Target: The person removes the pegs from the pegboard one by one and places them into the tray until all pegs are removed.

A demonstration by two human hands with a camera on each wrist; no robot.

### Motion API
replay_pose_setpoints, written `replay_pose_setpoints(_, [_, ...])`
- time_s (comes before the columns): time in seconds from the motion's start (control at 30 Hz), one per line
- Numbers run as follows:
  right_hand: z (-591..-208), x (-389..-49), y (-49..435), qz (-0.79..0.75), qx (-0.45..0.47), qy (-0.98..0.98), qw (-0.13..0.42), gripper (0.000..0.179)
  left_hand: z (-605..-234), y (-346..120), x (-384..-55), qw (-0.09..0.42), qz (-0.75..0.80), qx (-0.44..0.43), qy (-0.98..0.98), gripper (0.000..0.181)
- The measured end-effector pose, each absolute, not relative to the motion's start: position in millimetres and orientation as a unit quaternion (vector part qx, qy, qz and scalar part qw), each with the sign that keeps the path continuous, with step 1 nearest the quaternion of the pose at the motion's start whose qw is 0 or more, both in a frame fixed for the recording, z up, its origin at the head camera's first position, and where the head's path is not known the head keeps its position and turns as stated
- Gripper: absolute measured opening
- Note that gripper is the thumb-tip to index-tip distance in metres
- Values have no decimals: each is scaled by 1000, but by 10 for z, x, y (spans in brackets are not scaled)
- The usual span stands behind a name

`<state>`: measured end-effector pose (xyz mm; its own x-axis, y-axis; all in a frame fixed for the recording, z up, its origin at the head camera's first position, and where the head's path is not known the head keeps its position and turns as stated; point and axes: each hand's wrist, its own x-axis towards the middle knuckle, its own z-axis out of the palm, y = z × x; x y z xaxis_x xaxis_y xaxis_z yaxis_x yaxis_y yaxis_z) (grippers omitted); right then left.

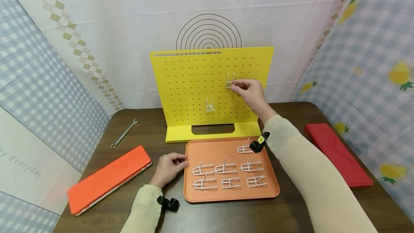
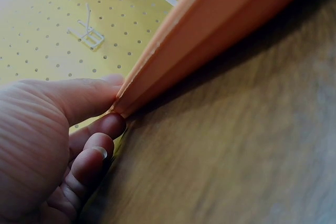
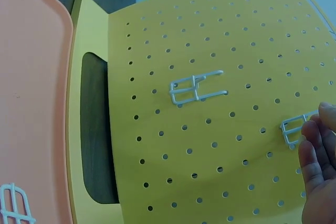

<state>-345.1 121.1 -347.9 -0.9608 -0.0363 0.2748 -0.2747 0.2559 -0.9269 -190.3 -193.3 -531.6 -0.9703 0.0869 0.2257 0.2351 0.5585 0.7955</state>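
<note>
Against the yellow pegboard (image 1: 191,82), my right hand (image 1: 250,94) pinches a white wire pegboard hook (image 1: 229,83) in the upper right part of the board. The right wrist view shows this hook (image 3: 294,129) partly hidden behind the fingers. Another white hook (image 1: 210,105) hangs lower, near the board's middle. In front lies an orange tray (image 1: 210,146) bearing several more white hooks (image 1: 229,183). My left hand (image 1: 169,168) holds the tray's left edge. In the left wrist view, its thumb and forefinger pinch the tray's rim (image 2: 157,61).
On the left of the brown table (image 1: 171,215) lie an orange-red case (image 1: 110,179) and a metal wrench (image 1: 124,134). A red case (image 1: 337,154) is at the right, beyond my right forearm. Patterned cloth (image 1: 142,17) stands behind and at both sides.
</note>
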Motion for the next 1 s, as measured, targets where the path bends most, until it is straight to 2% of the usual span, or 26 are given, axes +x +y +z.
replay_pose_setpoints(1.0, [-3488, -3469, 1153, 587, 90, -788, 163, 17, -5321, -1925, -1909, 70, -471, -78, -876, 14])
